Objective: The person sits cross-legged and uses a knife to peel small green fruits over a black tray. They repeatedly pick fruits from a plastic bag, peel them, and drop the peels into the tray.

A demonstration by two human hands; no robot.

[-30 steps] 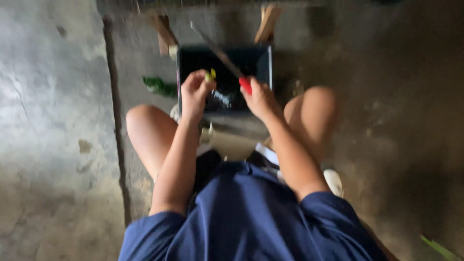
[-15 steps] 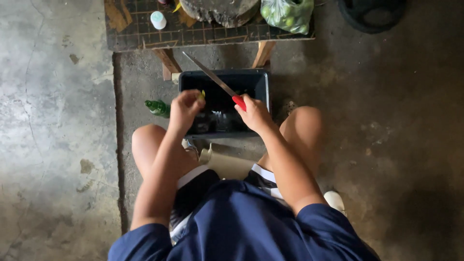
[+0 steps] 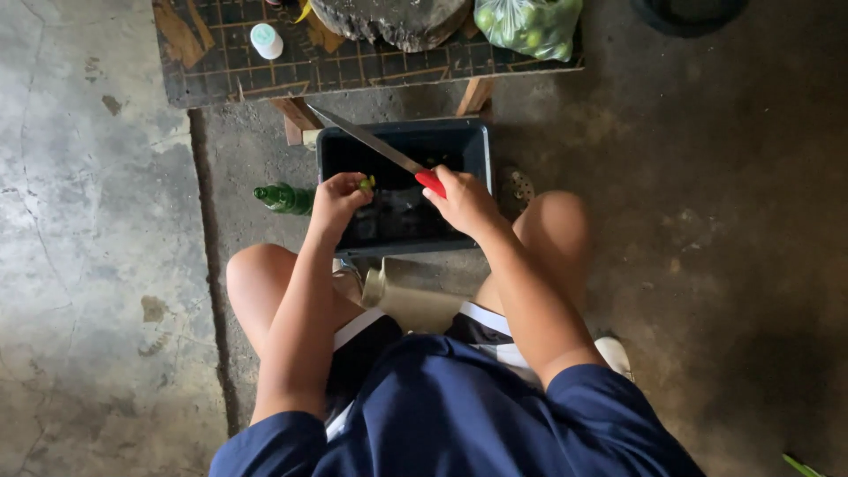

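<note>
My right hand (image 3: 464, 203) grips the red handle of a long knife (image 3: 371, 143), whose blade points up and left over a dark plastic bin (image 3: 473, 146). My left hand (image 3: 334, 201) pinches a small yellow-green piece (image 3: 365, 184) over the bin's left side, just below the blade. Both hands hover above the bin, which stands on the concrete floor between my bare knees.
A low table with a gridded mat (image 3: 265, 71) stands beyond the bin, carrying a round wooden chopping block (image 3: 389, 18), a small white-capped jar (image 3: 265, 40) and a clear bag of green limes (image 3: 526, 25). A green glass bottle (image 3: 283, 198) lies left of the bin.
The view has tipped upward, bringing the low table and its things into sight. My hands keep the same hold on the knife and the small piece over the bin.
</note>
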